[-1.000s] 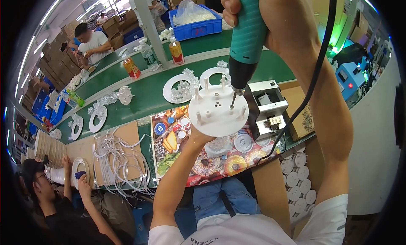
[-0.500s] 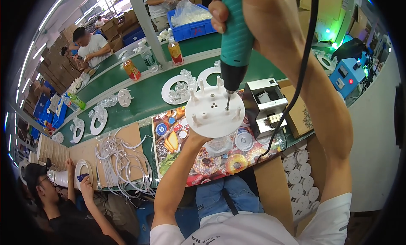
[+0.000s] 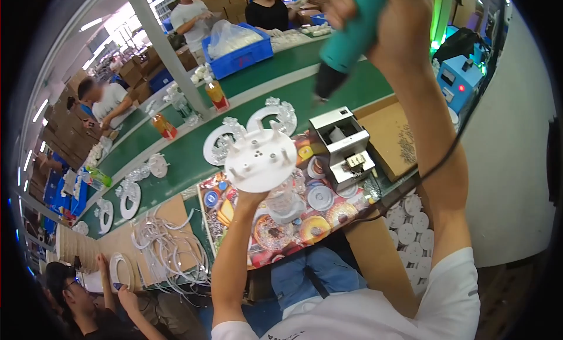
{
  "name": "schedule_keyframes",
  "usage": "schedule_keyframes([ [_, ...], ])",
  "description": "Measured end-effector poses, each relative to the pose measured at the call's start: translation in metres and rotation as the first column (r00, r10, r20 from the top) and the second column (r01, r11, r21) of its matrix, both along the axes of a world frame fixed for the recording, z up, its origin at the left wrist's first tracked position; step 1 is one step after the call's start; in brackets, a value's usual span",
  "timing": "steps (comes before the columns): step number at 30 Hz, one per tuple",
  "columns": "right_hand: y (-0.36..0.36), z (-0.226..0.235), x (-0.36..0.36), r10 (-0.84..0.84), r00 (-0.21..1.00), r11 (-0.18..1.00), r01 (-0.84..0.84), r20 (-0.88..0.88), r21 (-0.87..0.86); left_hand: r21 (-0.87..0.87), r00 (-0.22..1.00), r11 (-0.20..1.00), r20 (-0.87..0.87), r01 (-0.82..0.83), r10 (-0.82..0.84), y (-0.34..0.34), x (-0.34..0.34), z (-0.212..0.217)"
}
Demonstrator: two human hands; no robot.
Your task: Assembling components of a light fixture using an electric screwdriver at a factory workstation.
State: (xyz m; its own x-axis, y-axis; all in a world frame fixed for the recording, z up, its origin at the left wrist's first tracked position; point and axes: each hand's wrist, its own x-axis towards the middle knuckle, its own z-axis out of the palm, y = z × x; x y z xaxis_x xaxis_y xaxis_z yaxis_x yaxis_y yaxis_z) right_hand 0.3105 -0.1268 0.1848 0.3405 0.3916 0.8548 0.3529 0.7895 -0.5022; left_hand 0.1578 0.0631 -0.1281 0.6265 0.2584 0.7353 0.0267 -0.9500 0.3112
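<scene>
My left hand point(image 3: 253, 198) holds a round white plastic base plate point(image 3: 258, 171) from underneath; its fingers are mostly hidden below the disc. Several upright posts and small holes show on the plate's upper face. My right hand point(image 3: 402, 38) is wrapped round a teal electric screwdriver point(image 3: 356, 35) with a black nose. Its tip, blurred by motion, points down in the air, apart from the plate and above the metal screw feeder point(image 3: 343, 149). Below the plate, clear plastic and white round parts point(image 3: 319, 197) rest on a food-print mat point(image 3: 275, 231).
A cardboard tray point(image 3: 381, 126) with small screws sits right of the feeder. The screwdriver's black cable point(image 3: 448, 155) hangs by my right forearm. White rings point(image 3: 220, 145) with clear-wrapped parts lie on the green bench. Tangled white tubing point(image 3: 167, 240) and a seated co-worker point(image 3: 79, 299) are at left.
The screwdriver has lifted off the plate and moved up and to the right. My left hand has tilted the plate slightly, and the whole view has shifted.
</scene>
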Motion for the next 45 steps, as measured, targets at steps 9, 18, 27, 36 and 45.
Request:
schedule_keyframes([
  [9,-0.035,-0.19,0.054,-0.264,0.959,0.916,0.216,-0.104,-0.339,-0.519,0.919,0.828,0.394,0.214,0.009,0.009,-0.01,-0.002],
  [18,-0.03,-0.228,0.065,-0.332,0.937,0.866,0.258,-0.106,-0.428,-0.654,0.605,-0.113,0.742,0.748,-0.289,-0.008,-0.012,0.034],
  [27,-0.028,-0.216,0.061,-0.297,0.935,0.87,0.182,-0.194,-0.458,-0.738,0.761,0.199,0.598,0.645,-0.251,0.009,-0.027,-0.027],
  [36,-0.021,-0.081,0.016,-0.052,0.969,0.97,-0.008,-0.24,-0.243,-0.57,0.862,0.647,0.356,0.506,-0.361,-0.001,0.001,-0.032],
  [45,0.055,0.033,-0.075,0.095,0.98,0.975,-0.126,-0.172,-0.18,-0.488,0.919,0.786,0.297,0.38,-0.26,-0.017,-0.003,0.012],
])
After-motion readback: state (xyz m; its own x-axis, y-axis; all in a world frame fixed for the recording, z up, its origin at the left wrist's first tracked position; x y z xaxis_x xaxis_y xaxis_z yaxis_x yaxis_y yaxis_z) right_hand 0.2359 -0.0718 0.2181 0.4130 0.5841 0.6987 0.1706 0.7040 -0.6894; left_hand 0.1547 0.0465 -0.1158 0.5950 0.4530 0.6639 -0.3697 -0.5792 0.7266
